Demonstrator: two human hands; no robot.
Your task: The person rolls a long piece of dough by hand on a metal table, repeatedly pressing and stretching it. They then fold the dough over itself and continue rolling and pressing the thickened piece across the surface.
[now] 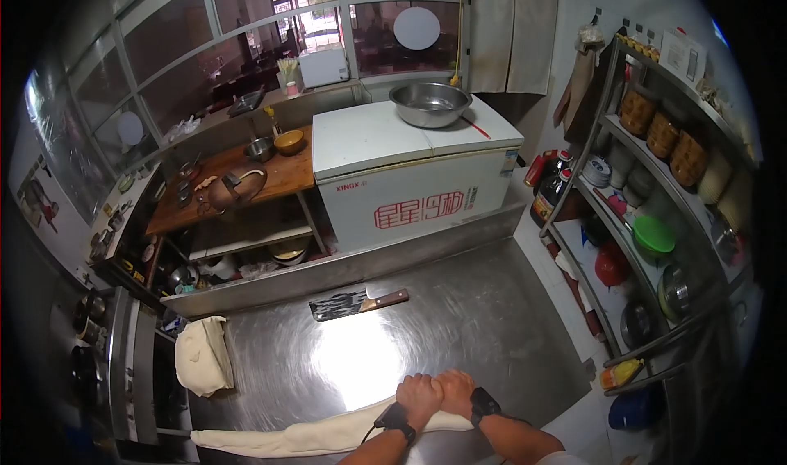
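A long roll of pale dough (311,434) lies along the front edge of the steel table. My left hand (420,398) and my right hand (456,390) are side by side on its right part, touching each other, with fingers curled down over the dough. Both wrists carry a black strap. A thick folded block of dough (203,357) rests at the table's left edge. Farther back on the table lies a cleaver (359,303) with a wooden handle, its blade to the left.
Behind the steel table (475,317) runs a raised metal rim. Beyond it stand a white chest freezer (410,195) with a steel basin (430,104) on top and a wooden counter (283,174). Metal shelves (598,276) with jars and bowls stand at the right.
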